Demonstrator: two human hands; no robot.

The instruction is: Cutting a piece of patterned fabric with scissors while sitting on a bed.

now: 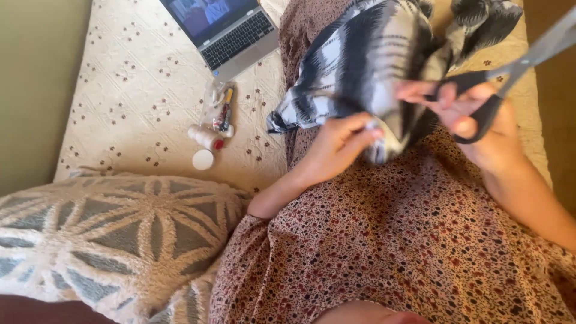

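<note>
Floral dress fills the foreground, with a patterned pillow beside it. Left hand pinches the striped cloth low at its edge, fingers closed on it and holding it up over the lap. Right hand grips black scissors, fingers through the loops, blades raised beside the cloth. Judgement: cutting step in hand; next, blades must meet the pinched edge. Thread spools and laptop lie on the quilt.

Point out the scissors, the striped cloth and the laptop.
scissors [480,81]: head view, on the black handle by the pivot.
striped cloth [360,54]: head view, on its bunched middle.
laptop [240,37]: head view, on the keyboard.
</note>
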